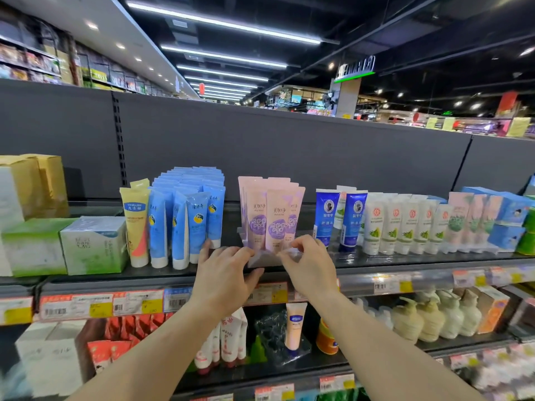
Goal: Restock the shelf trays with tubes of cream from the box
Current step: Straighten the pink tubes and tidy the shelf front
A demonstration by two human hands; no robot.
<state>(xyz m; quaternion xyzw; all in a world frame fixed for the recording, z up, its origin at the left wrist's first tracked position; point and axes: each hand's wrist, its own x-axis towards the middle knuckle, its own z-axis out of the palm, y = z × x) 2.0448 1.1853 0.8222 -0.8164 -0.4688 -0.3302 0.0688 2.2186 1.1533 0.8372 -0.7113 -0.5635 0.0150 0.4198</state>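
Pink tubes of cream with purple labels stand upright in a clear plastic shelf tray at the middle of the top shelf. My left hand grips the tray's front left corner, thumb below its front edge. My right hand pinches the tray's front right edge with curled fingers. Blue tubes fill the spot to the left of the tray. No box of tubes shows in this view.
Yellow tube and green-white cartons stand left; blue-white tubes, white tubes and blue boxes stand right. Price-tag rail runs along the shelf front. A lower shelf holds a peach tube and pump bottles.
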